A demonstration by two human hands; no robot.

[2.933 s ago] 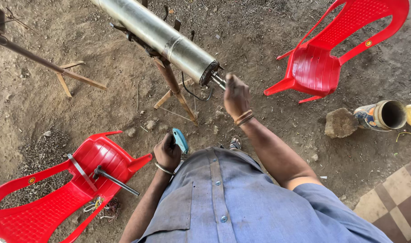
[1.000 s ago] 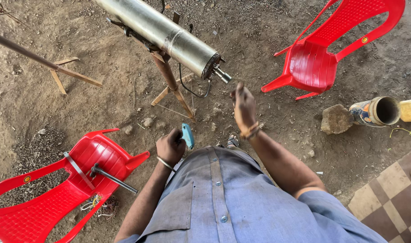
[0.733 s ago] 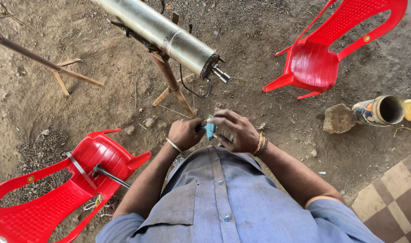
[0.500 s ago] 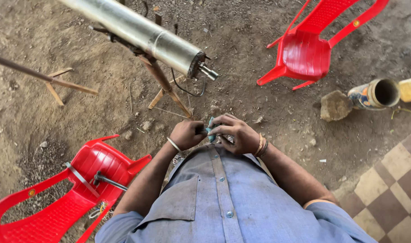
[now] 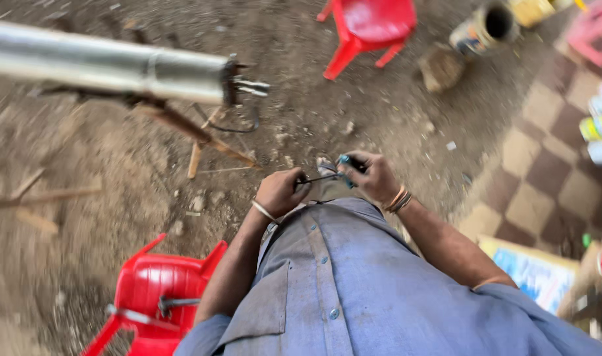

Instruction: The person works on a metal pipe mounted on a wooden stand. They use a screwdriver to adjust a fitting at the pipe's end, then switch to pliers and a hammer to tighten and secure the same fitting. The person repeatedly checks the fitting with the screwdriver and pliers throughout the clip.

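Two hands, left hand [image 5: 281,192] and right hand [image 5: 373,178], around blue-handled tool [image 5: 344,170].

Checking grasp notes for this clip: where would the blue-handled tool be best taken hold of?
By the blue handle, which the right hand already wraps, coming from the right. The thin dark shaft runs leftward to the left hand, so the thicker handle end gives the firmer grip, as far as the blur shows.
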